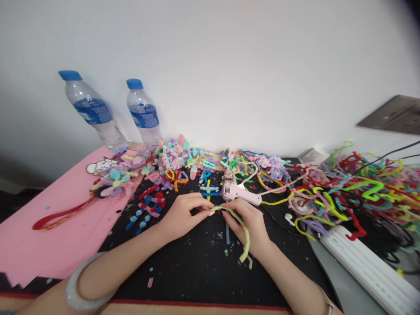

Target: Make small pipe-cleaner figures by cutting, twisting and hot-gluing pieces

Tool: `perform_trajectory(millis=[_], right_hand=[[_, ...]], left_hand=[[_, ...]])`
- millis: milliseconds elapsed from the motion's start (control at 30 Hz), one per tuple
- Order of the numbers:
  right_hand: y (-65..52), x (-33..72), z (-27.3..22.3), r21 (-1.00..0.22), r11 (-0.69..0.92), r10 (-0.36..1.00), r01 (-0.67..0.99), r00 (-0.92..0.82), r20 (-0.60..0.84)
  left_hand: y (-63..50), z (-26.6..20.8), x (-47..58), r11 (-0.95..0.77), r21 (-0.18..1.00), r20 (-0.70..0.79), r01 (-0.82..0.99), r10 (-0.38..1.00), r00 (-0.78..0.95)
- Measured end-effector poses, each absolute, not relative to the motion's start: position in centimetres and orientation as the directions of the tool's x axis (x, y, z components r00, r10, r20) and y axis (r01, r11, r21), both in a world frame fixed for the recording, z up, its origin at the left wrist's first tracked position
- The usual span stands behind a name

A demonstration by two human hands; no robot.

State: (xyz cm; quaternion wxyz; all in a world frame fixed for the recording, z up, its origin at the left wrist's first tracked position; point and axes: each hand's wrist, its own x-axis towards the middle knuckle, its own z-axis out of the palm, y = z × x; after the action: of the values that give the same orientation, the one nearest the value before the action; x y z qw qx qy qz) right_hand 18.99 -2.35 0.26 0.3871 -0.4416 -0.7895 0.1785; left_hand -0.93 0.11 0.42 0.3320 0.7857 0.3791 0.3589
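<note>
My left hand (189,215) pinches one end of a pale yellow pipe cleaner (245,238) above the black mat (183,271). Close beside it, my right hand (247,221) grips the same strand, whose long free end curves down past the fingers. Just beyond my fingertips lie short blue pipe cleaner pieces (210,189) and a yellow one. A pink and white glue gun (243,192) rests behind my right hand. Bent red and blue pipe cleaner shapes (152,202) lie to the left of my left hand.
Two water bottles (143,111) stand against the wall. Heaped pipe cleaner pieces (173,157) line the back. At right are tangled pipe cleaners (370,188), a white power strip (370,267) and an earbud (289,218). Pink paper (65,201) with a red strap (62,221) covers the left.
</note>
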Motion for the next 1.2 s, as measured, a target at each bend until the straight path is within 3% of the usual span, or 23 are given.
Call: perform_trajectory(millis=[1200], right_hand=[[-2.44, 18.92, 0.17, -0.6, 0.543, 0.836, 0.587, -0.311, 0.453]], left_hand=[[0.01, 0.32, -0.83, -0.468, 0.802, 0.277, 0.371, 0.842, 0.463]])
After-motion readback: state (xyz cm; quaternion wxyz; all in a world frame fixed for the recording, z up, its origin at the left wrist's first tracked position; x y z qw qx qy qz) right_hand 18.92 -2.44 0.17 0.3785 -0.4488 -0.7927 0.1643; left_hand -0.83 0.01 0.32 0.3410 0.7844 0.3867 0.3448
